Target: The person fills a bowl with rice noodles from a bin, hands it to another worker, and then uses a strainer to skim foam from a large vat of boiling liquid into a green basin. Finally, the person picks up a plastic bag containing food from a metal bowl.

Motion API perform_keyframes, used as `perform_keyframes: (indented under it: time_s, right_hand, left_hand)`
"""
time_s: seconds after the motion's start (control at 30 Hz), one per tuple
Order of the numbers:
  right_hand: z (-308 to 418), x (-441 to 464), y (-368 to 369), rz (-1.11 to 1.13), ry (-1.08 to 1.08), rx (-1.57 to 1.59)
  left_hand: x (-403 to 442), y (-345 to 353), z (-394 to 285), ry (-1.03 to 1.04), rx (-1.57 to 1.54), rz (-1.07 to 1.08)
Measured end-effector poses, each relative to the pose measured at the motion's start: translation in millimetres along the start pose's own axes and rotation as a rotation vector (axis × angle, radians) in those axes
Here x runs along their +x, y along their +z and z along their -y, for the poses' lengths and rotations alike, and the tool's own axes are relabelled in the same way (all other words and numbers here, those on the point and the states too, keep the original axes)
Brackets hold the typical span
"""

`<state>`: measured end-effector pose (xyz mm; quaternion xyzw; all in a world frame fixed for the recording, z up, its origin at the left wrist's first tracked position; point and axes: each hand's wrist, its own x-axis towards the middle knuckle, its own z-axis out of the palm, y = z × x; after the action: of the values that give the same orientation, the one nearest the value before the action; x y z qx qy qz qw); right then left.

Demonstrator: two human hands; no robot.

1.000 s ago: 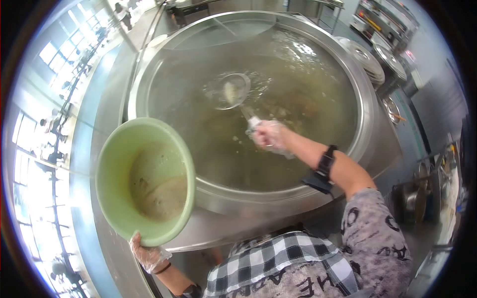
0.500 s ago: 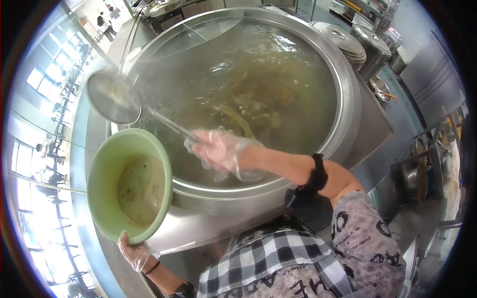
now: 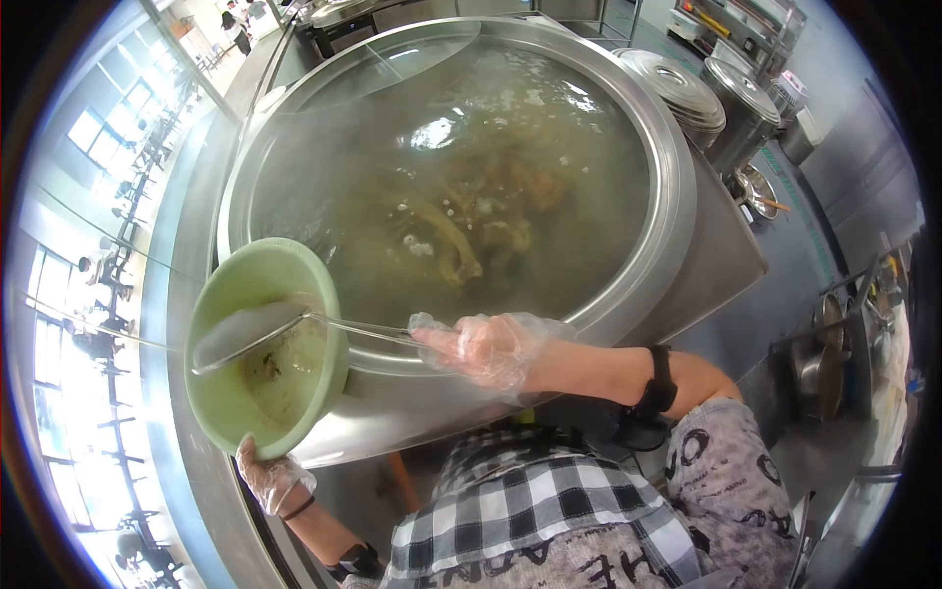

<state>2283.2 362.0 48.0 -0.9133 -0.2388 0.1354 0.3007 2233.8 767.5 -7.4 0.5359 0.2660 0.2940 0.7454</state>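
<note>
My left hand [image 3: 269, 475], in a clear plastic glove, grips the lower rim of a green plastic basin [image 3: 218, 285]. The basin leans toward me and has some cloudy liquid with dark bits in its bottom. My right hand [image 3: 483, 349], also gloved, is closed round the handle of a round mesh skimmer [image 3: 245, 332]. The skimmer's head is tilted inside the basin, over the liquid; whether it touches the wall I cannot tell. Beyond both hands, a large steel cooking pot [image 3: 677, 226] holds greenish-brown broth [image 3: 353, 196] with bones or meat pieces [image 3: 453, 245] and foam in it.
Stacked steel lids [image 3: 677, 83] and a tall lidded pot [image 3: 741, 98] stand behind the big pot on the right. A metal bowl [image 3: 758, 188] is lower down there. A steel counter edge [image 3: 182, 196] runs along the left. Steam hangs over the broth.
My right hand has brought the skimmer from above the basin's far side down into the basin, its head turning from flat to steeply tilted. The basin stays in my left hand.
</note>
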Motion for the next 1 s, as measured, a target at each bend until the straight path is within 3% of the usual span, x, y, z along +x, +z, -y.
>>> perform_keyframes:
  time_s: [0.1, 0.17, 0.4, 0.47, 0.5, 0.57, 0.7, 0.87, 0.97, 1.0]
  right_hand:
    - [-17, -16, 12, -0.049, -0.149, 0.334]
    - [-2, -26, 1, -0.021, -0.080, 0.000]
    - [21, -17, 17, -0.168, -0.139, 0.193]
    - [30, -14, 10, 0.064, 0.187, 0.865]
    - [36, -14, 3, 0.059, 0.181, 0.864]
    - [39, -17, -20, 0.218, 0.437, 1.228]
    - [7, -22, -77, 0.080, 0.359, 1.544]
    - [-104, 6, -155, -0.470, 0.533, 1.376]
    - [-209, 34, -180, -0.685, 0.638, 1.345]
    - [-229, 40, -190, -0.671, 0.633, 1.342]
  left_hand:
    - [-16, 9, -4, -0.018, -0.052, -0.014]
    - [-15, 8, -4, -0.009, -0.074, -0.003]
    - [8, -7, -4, -0.065, -0.031, 0.076]
    - [5, -3, -10, -0.043, -0.019, 0.075]
    - [4, -3, -12, -0.051, -0.015, 0.040]
    - [0, 5, -17, -0.059, -0.008, 0.007]
    - [-17, 8, -12, 0.074, 0.026, -0.048]
    - [-48, 13, -22, 0.033, -0.008, -0.222]
    - [-75, 18, -25, 0.455, 0.740, -0.161]
    - [-72, 15, -27, 0.203, 0.281, -0.243]
